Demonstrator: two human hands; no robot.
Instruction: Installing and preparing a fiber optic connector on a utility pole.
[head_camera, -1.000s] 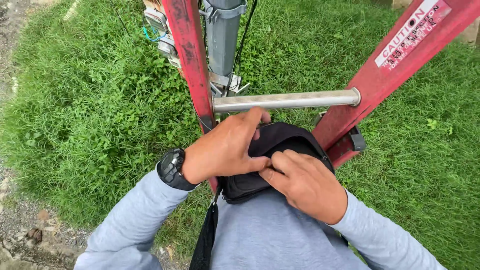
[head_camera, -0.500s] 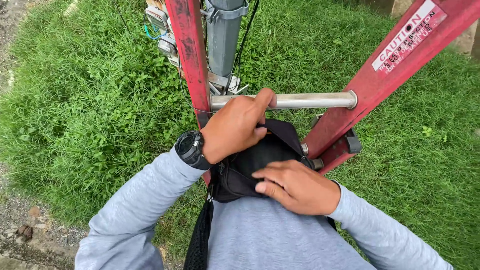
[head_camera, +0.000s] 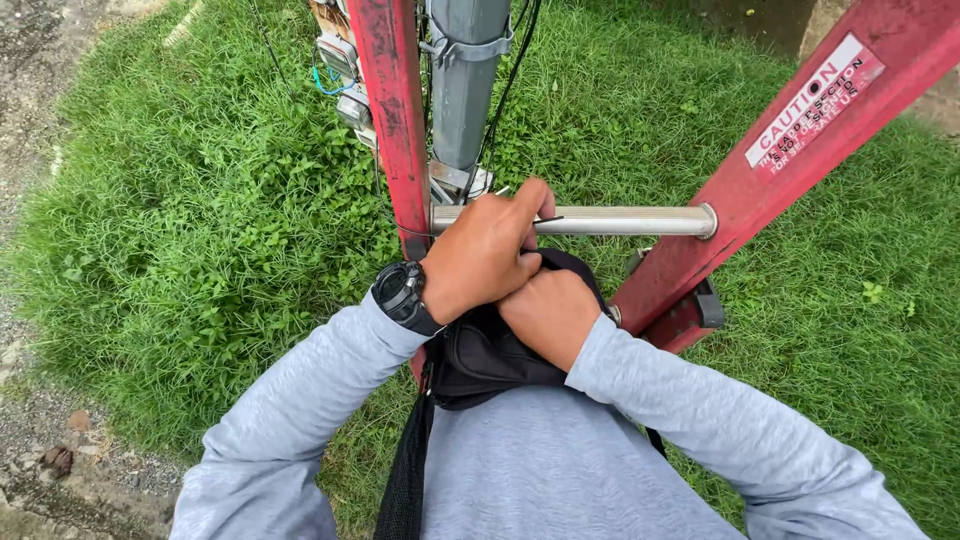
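Head view, looking straight down the person's chest: the left hand (head_camera: 485, 250) lies knuckles up across the top of a black pouch (head_camera: 490, 350), its fingers curled and its fingertips (head_camera: 535, 200) touching the metal rung (head_camera: 610, 220); a thin dark wire or tie sticks out from between the fingers along the rung. A black wristwatch (head_camera: 403, 293) sits on that wrist. The right hand (head_camera: 550, 312) is tucked just under the left, bent at the wrist and pressed on the pouch's upper edge; its fingers are hidden, so I cannot tell whether they grip anything.

Counted: two hands, one pouch, one watch, one rung in sight, two red ladder rails (head_camera: 395, 120), one grey pole (head_camera: 465, 80) between them.

The pouch is soft black fabric, bulging, worn against the grey long-sleeved shirt at chest height on a black strap (head_camera: 405, 480) that runs down the left side. It hangs just below the rung, between the rails. Grass (head_camera: 200, 220) lies below.
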